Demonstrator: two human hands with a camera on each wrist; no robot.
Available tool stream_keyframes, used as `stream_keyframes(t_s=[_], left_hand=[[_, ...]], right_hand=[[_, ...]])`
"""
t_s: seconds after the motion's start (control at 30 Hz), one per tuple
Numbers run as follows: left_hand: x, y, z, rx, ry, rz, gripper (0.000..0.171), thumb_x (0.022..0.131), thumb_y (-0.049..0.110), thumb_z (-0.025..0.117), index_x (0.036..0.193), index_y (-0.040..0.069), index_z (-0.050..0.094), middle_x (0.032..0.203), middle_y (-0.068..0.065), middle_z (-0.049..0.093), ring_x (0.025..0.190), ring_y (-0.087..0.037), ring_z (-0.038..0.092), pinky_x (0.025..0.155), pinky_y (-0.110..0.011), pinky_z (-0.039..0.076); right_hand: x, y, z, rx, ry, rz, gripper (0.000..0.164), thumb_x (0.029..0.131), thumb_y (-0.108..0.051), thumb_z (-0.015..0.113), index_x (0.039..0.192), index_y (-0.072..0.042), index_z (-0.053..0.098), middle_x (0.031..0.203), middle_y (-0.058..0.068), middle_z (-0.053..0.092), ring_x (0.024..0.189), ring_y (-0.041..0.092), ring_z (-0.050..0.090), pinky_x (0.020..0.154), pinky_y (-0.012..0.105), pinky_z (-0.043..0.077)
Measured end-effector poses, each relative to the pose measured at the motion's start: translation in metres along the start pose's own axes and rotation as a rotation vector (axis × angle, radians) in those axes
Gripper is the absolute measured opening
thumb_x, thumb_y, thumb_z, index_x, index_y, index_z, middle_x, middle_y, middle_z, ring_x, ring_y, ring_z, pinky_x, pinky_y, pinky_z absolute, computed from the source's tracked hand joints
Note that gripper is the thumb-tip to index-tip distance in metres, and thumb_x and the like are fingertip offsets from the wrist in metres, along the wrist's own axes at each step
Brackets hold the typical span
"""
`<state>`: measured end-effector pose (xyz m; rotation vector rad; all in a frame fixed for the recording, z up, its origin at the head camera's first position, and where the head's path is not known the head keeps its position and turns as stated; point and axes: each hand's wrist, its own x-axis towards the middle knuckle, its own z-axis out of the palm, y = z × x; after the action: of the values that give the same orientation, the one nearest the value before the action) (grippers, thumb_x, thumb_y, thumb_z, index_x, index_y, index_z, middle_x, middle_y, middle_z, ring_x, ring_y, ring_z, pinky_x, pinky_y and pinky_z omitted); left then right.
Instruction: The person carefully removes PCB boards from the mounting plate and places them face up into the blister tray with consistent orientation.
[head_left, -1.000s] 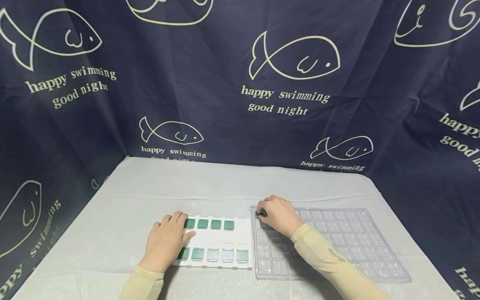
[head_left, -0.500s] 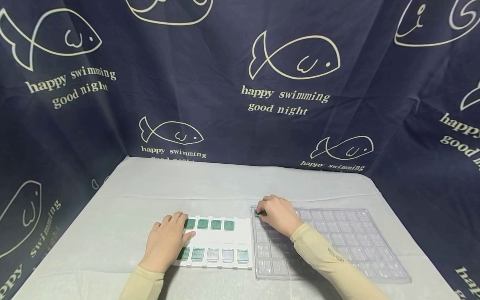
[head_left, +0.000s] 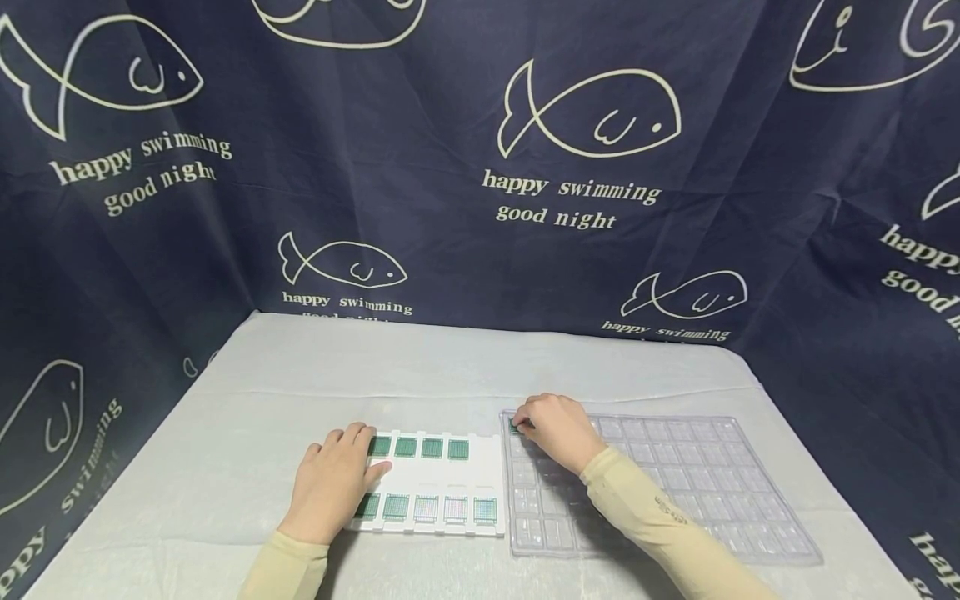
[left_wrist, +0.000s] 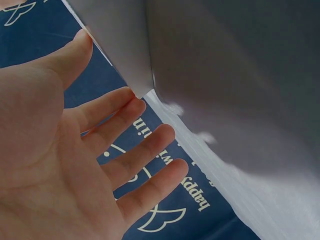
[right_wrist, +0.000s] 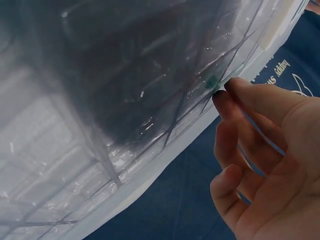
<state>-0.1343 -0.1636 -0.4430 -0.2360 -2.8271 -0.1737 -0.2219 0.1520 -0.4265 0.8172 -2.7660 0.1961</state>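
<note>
My right hand is at the far left corner compartment of a clear plastic tray, its thumb and fingertips pinching a small green circuit board. Most of that board is hidden by the fingers; in the right wrist view only a green patch shows near the fingertips. My left hand rests on the left end of a white holder, fingers loosely extended over its far edge and thumb on top. Green circuit boards lie in two rows on that holder, some covered by the hand.
A pale cloth covers the table. The holder and the clear tray lie side by side, nearly touching. Dark blue fabric printed with fish hangs behind and at both sides.
The circuit board at my right fingertips has gone from tilted to lower and flatter in the corner compartment. The right hand has shifted very slightly; the left hand stays put.
</note>
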Motion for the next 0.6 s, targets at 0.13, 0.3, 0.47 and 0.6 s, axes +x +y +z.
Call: stream_keyframes(t_s=[0.13,0.3,0.47,0.6], left_hand=[[-0.0001,0.0001,-0.0005,0.001,0.003,0.001,0.055,0.087,0.043,0.077,0.125,0.006,0.066,0.127,-0.01,0.068,0.11,-0.033,0.066,0.08,-0.049,0.054],[-0.0002,0.0001,-0.0009,0.003,0.011,0.003,0.055,0.086,0.043,0.077,0.125,0.006,0.066,0.126,-0.01,0.068,0.109,-0.033,0.066,0.079,-0.048,0.054],[-0.0005,-0.0001,-0.0005,0.005,0.012,0.005,0.055,0.087,0.043,0.077,0.125,0.006,0.065,0.126,-0.01,0.068,0.109,-0.033,0.066,0.079,-0.048,0.054],[-0.0008,-0.0001,-0.0004,0.003,0.005,0.003,0.055,0.087,0.044,0.077,0.125,0.006,0.065,0.126,-0.01,0.068,0.109,-0.033,0.066,0.079,-0.048,0.054]], right_hand=[[0.001,-0.0001,0.0009,0.004,-0.002,0.007,0.011,0.082,-0.012,0.084,0.089,-0.02,0.081,0.09,-0.005,0.078,0.083,0.018,0.075,0.072,0.036,0.061],[0.0024,-0.0004,0.0021,0.012,-0.018,0.034,0.011,0.082,-0.011,0.084,0.089,-0.02,0.08,0.09,-0.005,0.078,0.085,0.018,0.075,0.073,0.037,0.061],[0.0025,-0.0002,0.0019,0.022,-0.035,0.057,0.01,0.081,-0.013,0.085,0.087,-0.019,0.079,0.088,-0.006,0.077,0.083,0.017,0.074,0.074,0.037,0.061],[0.0014,0.0002,-0.0005,0.023,-0.048,0.052,0.011,0.08,-0.015,0.086,0.086,-0.02,0.079,0.087,-0.006,0.076,0.081,0.017,0.074,0.072,0.037,0.06]])
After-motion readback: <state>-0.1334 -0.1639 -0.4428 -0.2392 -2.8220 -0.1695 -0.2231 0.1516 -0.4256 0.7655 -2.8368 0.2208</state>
